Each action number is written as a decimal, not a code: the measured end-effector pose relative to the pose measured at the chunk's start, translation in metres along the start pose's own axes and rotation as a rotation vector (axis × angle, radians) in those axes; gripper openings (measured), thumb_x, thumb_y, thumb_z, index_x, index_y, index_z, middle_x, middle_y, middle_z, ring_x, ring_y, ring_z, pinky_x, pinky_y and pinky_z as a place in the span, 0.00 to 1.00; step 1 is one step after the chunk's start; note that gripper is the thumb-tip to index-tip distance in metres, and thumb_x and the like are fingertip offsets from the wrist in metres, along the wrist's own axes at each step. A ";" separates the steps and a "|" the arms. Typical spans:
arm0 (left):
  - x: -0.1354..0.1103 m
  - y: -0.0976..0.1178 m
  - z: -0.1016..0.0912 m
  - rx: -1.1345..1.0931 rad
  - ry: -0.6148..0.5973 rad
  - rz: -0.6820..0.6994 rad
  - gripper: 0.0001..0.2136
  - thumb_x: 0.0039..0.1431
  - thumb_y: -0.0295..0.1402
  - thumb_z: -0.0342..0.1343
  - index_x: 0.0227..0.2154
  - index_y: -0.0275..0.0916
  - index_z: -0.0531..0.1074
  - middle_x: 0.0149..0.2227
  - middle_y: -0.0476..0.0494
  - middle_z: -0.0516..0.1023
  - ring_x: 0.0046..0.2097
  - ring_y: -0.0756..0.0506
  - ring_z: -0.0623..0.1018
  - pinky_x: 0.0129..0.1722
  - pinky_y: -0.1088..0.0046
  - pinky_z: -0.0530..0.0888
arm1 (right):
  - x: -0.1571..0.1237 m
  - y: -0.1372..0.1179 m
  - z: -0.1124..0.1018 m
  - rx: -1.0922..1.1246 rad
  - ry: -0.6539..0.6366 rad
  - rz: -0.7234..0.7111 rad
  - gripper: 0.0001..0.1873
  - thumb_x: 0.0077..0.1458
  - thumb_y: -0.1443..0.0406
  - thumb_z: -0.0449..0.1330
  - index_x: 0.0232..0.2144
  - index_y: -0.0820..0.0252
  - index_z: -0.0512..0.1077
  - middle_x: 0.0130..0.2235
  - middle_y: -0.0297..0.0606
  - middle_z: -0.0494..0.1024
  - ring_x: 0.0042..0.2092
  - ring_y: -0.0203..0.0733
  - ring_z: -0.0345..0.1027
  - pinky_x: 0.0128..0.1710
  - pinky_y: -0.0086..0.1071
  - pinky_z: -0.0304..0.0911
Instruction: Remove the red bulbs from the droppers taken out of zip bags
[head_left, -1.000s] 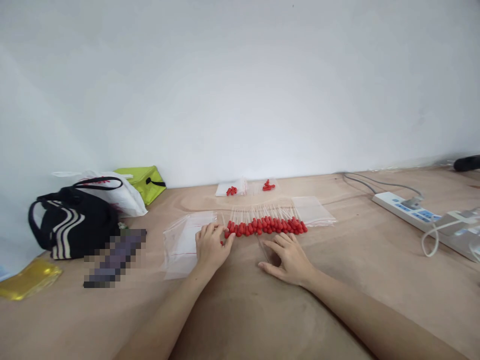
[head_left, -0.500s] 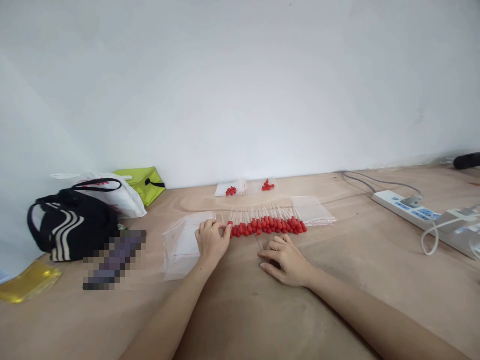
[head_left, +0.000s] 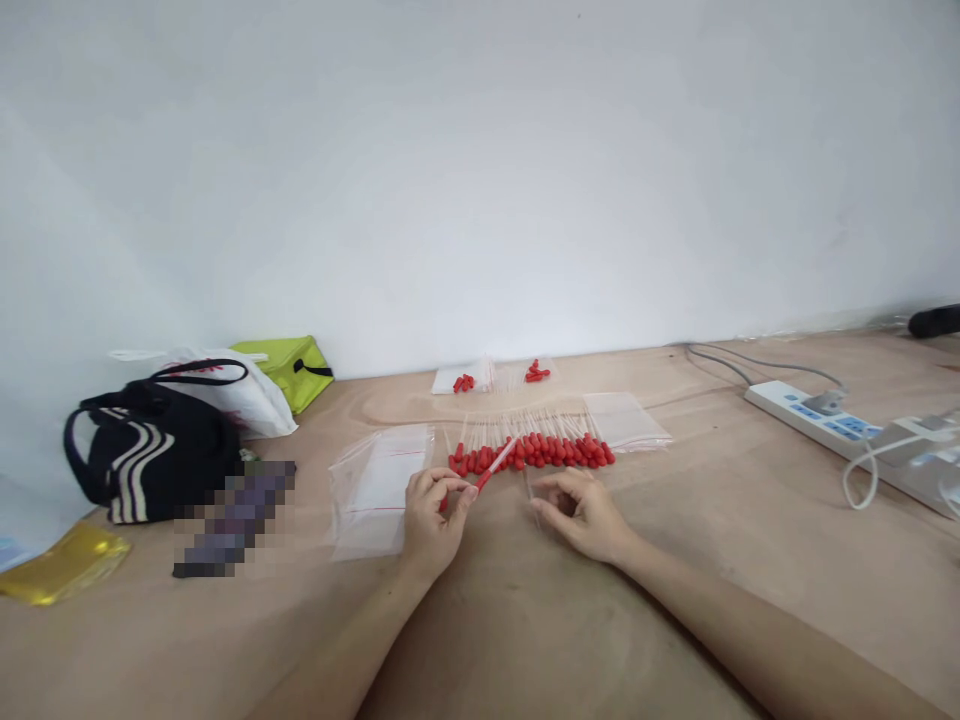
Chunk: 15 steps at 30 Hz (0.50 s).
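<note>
Pale wall [head_left: 480, 200] behind wooden table [head_left: 480, 640]. Head view: left hand [head_left: 436, 520] pinches a red-tipped stick [head_left: 496, 463], slanted over the near-left edge of the row of sticks [head_left: 555, 448]. Right hand [head_left: 589, 518]: fingers curled narrow at a clear bag [head_left: 532, 500]; grip, cannot tell. Step, judged: picking out sticks; next move calls for steady pinch. White bag [head_left: 262, 405], far left: red print, illegible.

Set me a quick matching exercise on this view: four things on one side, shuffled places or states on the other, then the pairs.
1. Left hand
2. Power strip
3. Black bag
4. Row of red-tipped sticks

A. Marked with white stripes
B. Lying side by side, heads toward the wearer
C. Pinching a red-tipped stick
D. At the right, with cables attached

Pairs: 1-C, 2-D, 3-A, 4-B.
</note>
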<state>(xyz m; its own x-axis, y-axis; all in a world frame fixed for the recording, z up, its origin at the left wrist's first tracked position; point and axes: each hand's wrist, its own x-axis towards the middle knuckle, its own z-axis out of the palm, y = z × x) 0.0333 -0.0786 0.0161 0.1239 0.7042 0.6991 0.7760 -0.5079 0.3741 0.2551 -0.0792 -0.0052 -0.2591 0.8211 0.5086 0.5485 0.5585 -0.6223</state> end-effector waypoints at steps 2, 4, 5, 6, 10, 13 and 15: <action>0.001 0.003 0.000 -0.032 -0.044 0.086 0.08 0.54 0.35 0.51 0.25 0.40 0.71 0.30 0.46 0.71 0.36 0.47 0.69 0.38 0.67 0.67 | -0.001 0.005 -0.004 0.015 0.175 0.024 0.13 0.53 0.58 0.53 0.36 0.60 0.68 0.25 0.34 0.68 0.28 0.36 0.61 0.31 0.31 0.58; 0.001 0.004 0.001 -0.049 -0.083 0.158 0.07 0.54 0.34 0.51 0.25 0.40 0.71 0.30 0.46 0.71 0.36 0.47 0.70 0.38 0.67 0.67 | -0.001 0.008 -0.010 -0.038 0.256 -0.027 0.15 0.52 0.57 0.54 0.39 0.61 0.66 0.31 0.39 0.70 0.34 0.39 0.63 0.34 0.33 0.59; 0.001 0.004 0.001 -0.055 -0.099 0.187 0.07 0.54 0.34 0.51 0.25 0.40 0.71 0.30 0.46 0.71 0.36 0.47 0.70 0.38 0.67 0.67 | -0.002 0.008 -0.013 -0.086 0.245 -0.077 0.17 0.51 0.57 0.55 0.40 0.60 0.66 0.35 0.41 0.70 0.37 0.41 0.63 0.36 0.35 0.59; 0.000 0.004 0.002 -0.059 -0.112 0.212 0.06 0.54 0.34 0.51 0.26 0.40 0.71 0.30 0.46 0.71 0.36 0.47 0.70 0.38 0.67 0.67 | -0.002 0.008 -0.016 -0.137 0.207 -0.134 0.18 0.50 0.56 0.55 0.42 0.59 0.66 0.38 0.42 0.70 0.39 0.42 0.63 0.38 0.37 0.58; -0.003 0.004 0.004 -0.076 -0.145 0.285 0.05 0.55 0.33 0.52 0.27 0.40 0.71 0.30 0.46 0.72 0.36 0.48 0.70 0.39 0.68 0.67 | -0.003 0.003 -0.017 -0.288 0.030 -0.303 0.15 0.52 0.57 0.55 0.42 0.55 0.69 0.36 0.38 0.72 0.40 0.41 0.62 0.43 0.40 0.52; -0.004 0.005 0.005 -0.076 -0.159 0.314 0.06 0.55 0.33 0.51 0.27 0.40 0.71 0.30 0.46 0.72 0.37 0.47 0.70 0.40 0.68 0.67 | -0.003 0.001 -0.013 -0.351 -0.022 -0.351 0.13 0.54 0.58 0.53 0.41 0.55 0.70 0.30 0.35 0.72 0.36 0.38 0.62 0.43 0.40 0.49; -0.005 0.006 0.005 -0.075 -0.155 0.320 0.06 0.56 0.33 0.51 0.27 0.40 0.71 0.30 0.46 0.73 0.37 0.47 0.70 0.40 0.68 0.68 | -0.003 0.000 -0.011 -0.367 -0.037 -0.370 0.13 0.55 0.59 0.53 0.40 0.55 0.71 0.29 0.35 0.72 0.36 0.38 0.61 0.44 0.40 0.47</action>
<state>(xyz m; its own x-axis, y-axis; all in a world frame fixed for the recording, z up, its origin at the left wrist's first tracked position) 0.0402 -0.0827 0.0121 0.4498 0.5676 0.6896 0.6359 -0.7457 0.1991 0.2644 -0.0823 -0.0005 -0.5130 0.5836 0.6294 0.6553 0.7399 -0.1519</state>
